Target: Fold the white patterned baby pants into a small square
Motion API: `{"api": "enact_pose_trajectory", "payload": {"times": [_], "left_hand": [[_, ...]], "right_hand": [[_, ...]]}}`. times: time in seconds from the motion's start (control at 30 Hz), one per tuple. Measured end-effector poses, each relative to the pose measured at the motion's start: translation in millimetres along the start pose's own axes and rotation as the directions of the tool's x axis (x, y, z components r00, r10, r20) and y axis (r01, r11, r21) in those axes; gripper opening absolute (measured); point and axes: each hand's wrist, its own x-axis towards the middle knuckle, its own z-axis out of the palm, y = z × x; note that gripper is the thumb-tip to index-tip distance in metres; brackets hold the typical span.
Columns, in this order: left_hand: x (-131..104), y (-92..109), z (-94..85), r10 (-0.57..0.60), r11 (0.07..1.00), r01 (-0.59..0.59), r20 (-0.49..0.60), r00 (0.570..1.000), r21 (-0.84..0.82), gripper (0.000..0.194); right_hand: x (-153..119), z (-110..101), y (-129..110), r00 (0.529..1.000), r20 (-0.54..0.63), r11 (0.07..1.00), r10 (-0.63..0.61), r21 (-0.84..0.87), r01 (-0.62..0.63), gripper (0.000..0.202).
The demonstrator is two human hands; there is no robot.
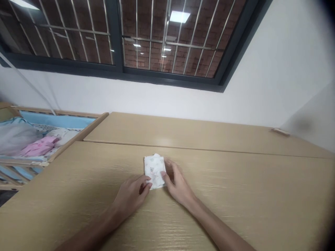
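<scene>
A small white folded diaper (154,171) with faint coloured prints lies on the wooden tabletop (235,195), roughly square in outline. My left hand (133,193) is at its lower left corner, thumb and forefinger curled close together on the edge there. On the other side, my right hand (179,183) grips the right edge, with its thumb on top and its fingers curved round behind. The underside of the diaper and some of my fingertips are hidden.
Left of the table stands a wooden crib (78,137) with blue lining, a pink cloth (40,145) and white bedding. A seam crosses the tabletop. Against the wall at the back right lies a small pale flat object (280,131). Above is a barred window (167,42).
</scene>
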Motion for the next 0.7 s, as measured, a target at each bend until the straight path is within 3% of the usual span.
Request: {"api": "enact_pose_trajectory", "payload": {"times": [0.1, 0.27, 0.4, 0.5, 0.7], "left_hand": [[-2, 6, -1.1, 0.213, 0.976, -0.209, -0.081, 0.974, 0.055, 0.021], [-11, 15, 4.6, 0.45, 0.887, -0.45, 0.027, 0.893, 0.1, 0.049], [-18, 17, 10.7, 0.48, 0.865, -0.492, 0.127, 0.868, 0.101, 0.039], [-19, 16, 13.6, 0.475, 0.871, -0.485, 0.12, 0.872, 0.078, 0.033], [-18, 19, 14.3, 0.454, 0.886, -0.461, 0.1, 0.885, 0.055, 0.036]], "right_hand": [[1, -7, -6, 0.99, 0.039, 0.98, -0.133, -0.145, 0.138, 0.056], [-2, -14, -21, 0.903, 0.296, 0.907, -0.31, -0.194, 0.375, 0.059], [-5, -10, -30, 0.782, 0.508, 0.868, -0.361, -0.123, 0.481, 0.058], [-3, -5, -33, 0.719, 0.606, 0.872, -0.339, -0.084, 0.482, 0.057], [0, -4, -28, 0.76, 0.599, 0.898, -0.254, -0.145, 0.415, 0.056]]}}
